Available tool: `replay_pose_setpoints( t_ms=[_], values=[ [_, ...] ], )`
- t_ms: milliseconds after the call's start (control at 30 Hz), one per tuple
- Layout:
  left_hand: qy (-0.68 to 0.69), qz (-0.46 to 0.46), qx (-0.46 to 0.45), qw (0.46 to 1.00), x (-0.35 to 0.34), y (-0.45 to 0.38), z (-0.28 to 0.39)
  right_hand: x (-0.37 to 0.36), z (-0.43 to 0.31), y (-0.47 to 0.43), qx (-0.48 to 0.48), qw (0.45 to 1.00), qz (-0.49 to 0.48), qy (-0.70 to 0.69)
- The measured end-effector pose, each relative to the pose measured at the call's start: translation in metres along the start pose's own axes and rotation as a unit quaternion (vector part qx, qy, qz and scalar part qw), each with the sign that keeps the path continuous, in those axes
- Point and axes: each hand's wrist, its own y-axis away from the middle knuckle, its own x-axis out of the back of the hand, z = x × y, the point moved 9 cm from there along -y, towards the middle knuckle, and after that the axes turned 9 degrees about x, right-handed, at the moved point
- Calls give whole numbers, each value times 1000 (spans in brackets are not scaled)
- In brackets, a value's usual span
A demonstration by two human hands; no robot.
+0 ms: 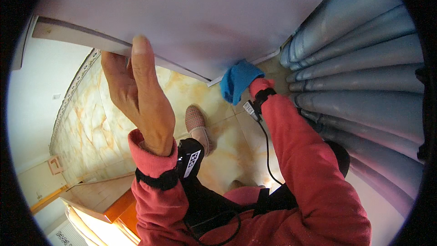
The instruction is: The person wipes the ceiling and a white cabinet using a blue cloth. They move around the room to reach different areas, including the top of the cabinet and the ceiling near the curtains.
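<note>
My left hand (146, 92) grips the edge of a large pale door-like panel (211, 17), with its thumb on the near face and its fingers behind the edge. A blue cloth (242, 77) covers most of my right hand (261, 87), so its fingers are hidden. That cloth lies against the panel's face low down, near its bottom corner. A device with a black cable (252, 110) is strapped at my right wrist.
Grey-blue curtains (355, 78) hang close on the right. Below is a marbled tile floor (116, 116), with my slippered foot (197, 119) on it. A wooden piece of furniture (119, 208) stands at lower left, near a white wall (44, 99).
</note>
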Motion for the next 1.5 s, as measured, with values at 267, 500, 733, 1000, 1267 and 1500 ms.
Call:
replay_pose_setpoints(
  t_ms=[267,500,733,1000,1267,1500],
  values=[
    [5,-6,-10,1000,-1,4,3,57,123,33,-167,981,96,-8],
    [12,14,-20,1000,5,4,-2,107,154,87,-233,922,304,-59],
    [80,30,47,995,9,4,-20,214,141,159,-123,823,545,-103],
    [221,27,99,970,18,-1,-34,289,38,201,93,767,622,-126],
    [295,5,206,933,18,-1,-60,194,-117,71,227,872,408,-145],
    [212,23,314,925,17,10,-86,84,-145,24,208,937,234,-153]
  ],
)
